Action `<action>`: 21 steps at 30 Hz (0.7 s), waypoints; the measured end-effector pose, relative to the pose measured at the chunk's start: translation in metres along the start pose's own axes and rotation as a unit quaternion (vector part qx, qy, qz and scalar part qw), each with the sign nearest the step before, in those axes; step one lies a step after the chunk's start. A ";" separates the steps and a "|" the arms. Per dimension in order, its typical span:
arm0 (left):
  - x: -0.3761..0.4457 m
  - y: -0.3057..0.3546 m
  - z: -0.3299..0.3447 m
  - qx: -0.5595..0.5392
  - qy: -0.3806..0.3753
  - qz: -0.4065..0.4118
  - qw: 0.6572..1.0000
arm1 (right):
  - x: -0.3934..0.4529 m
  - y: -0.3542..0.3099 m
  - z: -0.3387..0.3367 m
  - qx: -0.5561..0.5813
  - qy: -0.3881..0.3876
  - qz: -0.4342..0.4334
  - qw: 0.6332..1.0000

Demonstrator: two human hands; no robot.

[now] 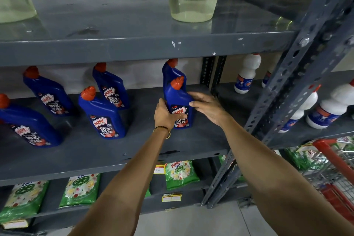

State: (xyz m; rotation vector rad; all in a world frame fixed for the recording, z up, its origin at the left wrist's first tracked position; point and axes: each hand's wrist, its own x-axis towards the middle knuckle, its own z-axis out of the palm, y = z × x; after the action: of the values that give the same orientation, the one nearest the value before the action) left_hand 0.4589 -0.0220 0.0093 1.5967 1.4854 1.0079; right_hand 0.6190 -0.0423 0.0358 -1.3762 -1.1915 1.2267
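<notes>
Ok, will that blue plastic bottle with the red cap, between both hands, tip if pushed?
Probably tippy: the blue plastic bottle with the red cap is tall, with a bent neck over a narrow base. Its walls look rigid where the left hand grips. It may slide easily on the smooth grey metal shelf.

Soft, even light comes from above me and dims under the upper shelf [134,48], whose glossy top mirrors the clear bottle [193,5]. The blue bottle [179,99] at centre looks sharp. The edges bend: the steel post [298,74] bows, and my forearms look slightly smeared.
</notes>
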 end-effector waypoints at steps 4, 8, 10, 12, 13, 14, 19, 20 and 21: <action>-0.001 -0.005 0.003 0.014 0.001 0.001 1.000 | -0.005 0.009 -0.003 0.028 0.019 0.037 0.999; -0.002 -0.015 0.002 -0.060 -0.023 -0.022 0.998 | -0.010 0.028 -0.001 0.025 0.012 0.087 0.996; -0.002 -0.021 0.001 -0.061 -0.051 -0.036 0.996 | -0.013 0.034 0.005 0.023 -0.003 0.106 0.994; -0.002 -0.028 0.001 -0.057 -0.079 -0.048 0.994 | -0.013 0.041 0.011 0.021 -0.013 0.112 0.993; -0.003 -0.031 0.002 -0.066 -0.092 -0.057 0.992 | -0.012 0.045 0.014 0.022 -0.011 0.114 0.993; -0.003 -0.034 0.004 -0.078 -0.101 -0.066 0.990 | -0.009 0.049 0.017 0.028 -0.006 0.118 0.993; -0.004 -0.039 0.007 -0.099 -0.110 -0.079 0.986 | 0.006 0.070 0.022 0.001 0.027 0.122 0.992; -0.004 -0.039 0.007 -0.101 -0.108 -0.081 0.986 | 0.010 0.077 0.021 -0.001 0.031 0.119 0.992; -0.004 -0.039 0.007 -0.104 -0.107 -0.083 0.985 | 0.011 0.081 0.020 -0.002 0.033 0.118 0.992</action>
State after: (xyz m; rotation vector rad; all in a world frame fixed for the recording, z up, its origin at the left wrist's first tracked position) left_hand 0.4487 -0.0235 -0.0291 1.3615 1.2980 0.8391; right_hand 0.6068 -0.0400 -0.0469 -1.5831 -1.0066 1.3294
